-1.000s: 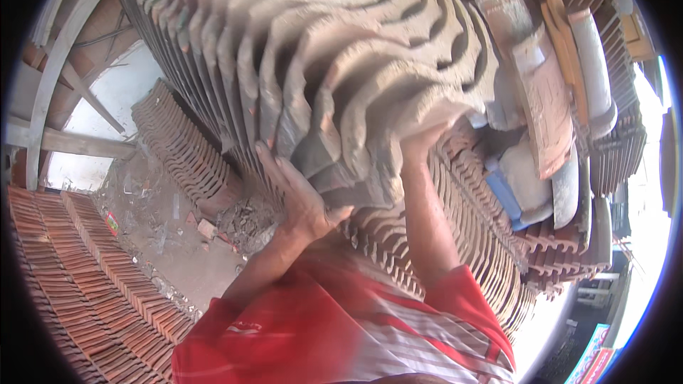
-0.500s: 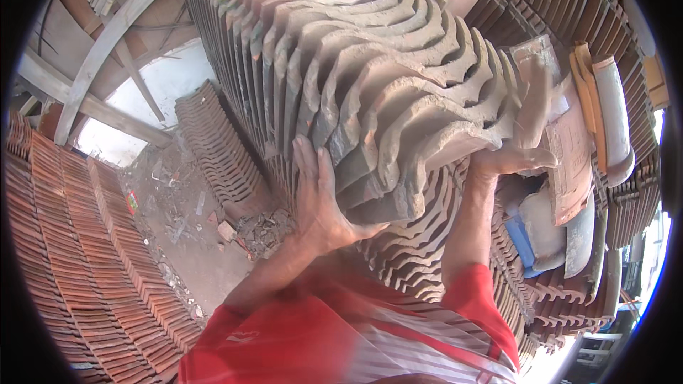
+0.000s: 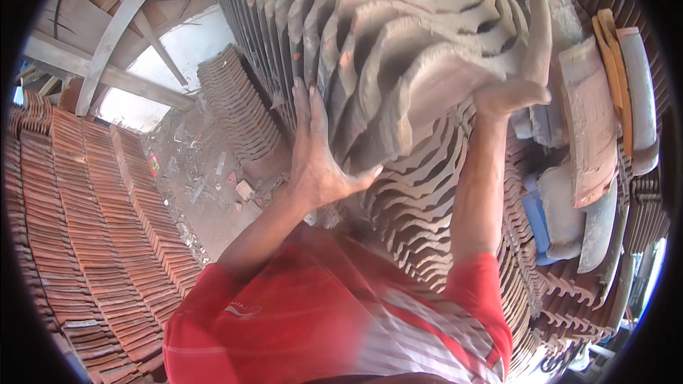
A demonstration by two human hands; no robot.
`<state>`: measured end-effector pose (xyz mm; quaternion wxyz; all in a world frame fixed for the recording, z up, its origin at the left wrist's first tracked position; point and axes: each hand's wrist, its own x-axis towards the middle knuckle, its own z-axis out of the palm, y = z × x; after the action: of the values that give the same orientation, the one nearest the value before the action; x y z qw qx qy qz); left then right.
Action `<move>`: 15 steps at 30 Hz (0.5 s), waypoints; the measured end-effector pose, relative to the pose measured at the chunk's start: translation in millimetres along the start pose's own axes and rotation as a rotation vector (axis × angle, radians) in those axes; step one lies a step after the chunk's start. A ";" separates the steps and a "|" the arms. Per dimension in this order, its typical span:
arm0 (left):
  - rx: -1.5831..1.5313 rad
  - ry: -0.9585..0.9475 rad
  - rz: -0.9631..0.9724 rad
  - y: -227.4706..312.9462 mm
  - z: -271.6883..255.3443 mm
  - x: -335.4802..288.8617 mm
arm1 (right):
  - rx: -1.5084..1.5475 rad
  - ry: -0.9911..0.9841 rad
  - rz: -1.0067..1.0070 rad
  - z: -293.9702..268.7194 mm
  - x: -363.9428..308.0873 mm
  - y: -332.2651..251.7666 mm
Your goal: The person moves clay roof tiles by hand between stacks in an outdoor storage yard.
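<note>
Tall wavy clay roof tiles stand packed on edge in a long row ahead of me, the nearest showing its broad curved face. My left hand lies against their left edges, its fingers stretched upward and its thumb spread to the right below the front tile's lower corner. At the right end of the front tiles is my right hand, somewhat blurred, with fingers pointing up and thumb spread out to the right. Both hands look open and flank the front tiles; whether the right palm touches is hard to tell.
More wavy tiles are stacked beneath the row. Reddish tiles fill the left side, and a smaller stack stands beyond the debris-strewn floor. Loose curved tiles and a blue piece lie at right.
Both hands have moved farther away, and the nearest tiles have shifted away with them. The whole view has also shifted slightly up and to the right.
</note>
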<state>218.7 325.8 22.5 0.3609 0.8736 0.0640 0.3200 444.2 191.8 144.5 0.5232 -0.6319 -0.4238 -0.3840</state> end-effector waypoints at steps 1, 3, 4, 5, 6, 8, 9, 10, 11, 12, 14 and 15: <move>0.004 0.014 0.006 -1.7 1.8 -5.0 | 0.110 0.134 -0.022 11.6 2.6 5.6; 0.074 0.039 -0.009 -4.3 0.6 -2.6 | 0.175 0.250 -0.082 31.9 1.9 12.7; 0.014 0.049 -0.051 -6.8 -0.8 2.3 | 0.076 0.182 -0.135 33.1 10.4 7.7; -0.002 0.042 -0.038 -7.7 -0.3 -0.9 | 0.017 0.144 -0.155 29.2 10.1 1.5; -0.019 0.036 -0.026 -8.1 -0.1 -6.2 | -0.018 0.124 -0.158 21.8 5.9 -2.4; -0.017 0.017 -0.021 -6.2 -0.5 -4.9 | -0.051 0.111 -0.164 11.7 4.5 -1.3; -0.021 0.002 -0.025 -7.0 -2.1 -5.2 | -0.065 0.111 -0.163 8.9 2.6 -0.6; -0.024 0.004 -0.034 -10.8 -1.8 -10.0 | -0.075 0.102 -0.167 7.1 0.0 -0.7; -0.072 0.013 -0.037 -18.1 -3.2 -16.3 | -0.090 0.095 -0.176 6.9 -1.4 -0.1; -0.119 0.025 -0.044 -25.3 -7.0 -22.8 | -0.101 0.091 -0.185 7.6 -2.9 1.1; -0.067 0.026 -0.105 -33.7 -20.8 -40.3 | -0.110 0.096 -0.194 -1.5 -3.3 2.1; -0.093 0.052 -0.156 -47.2 -23.0 -53.2 | -0.085 0.112 -0.183 -6.1 -0.2 5.6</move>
<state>168.6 355.6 -24.2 0.4231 0.8396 0.1261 0.3164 449.1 185.3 143.4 0.4817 -0.5898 -0.4330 -0.4823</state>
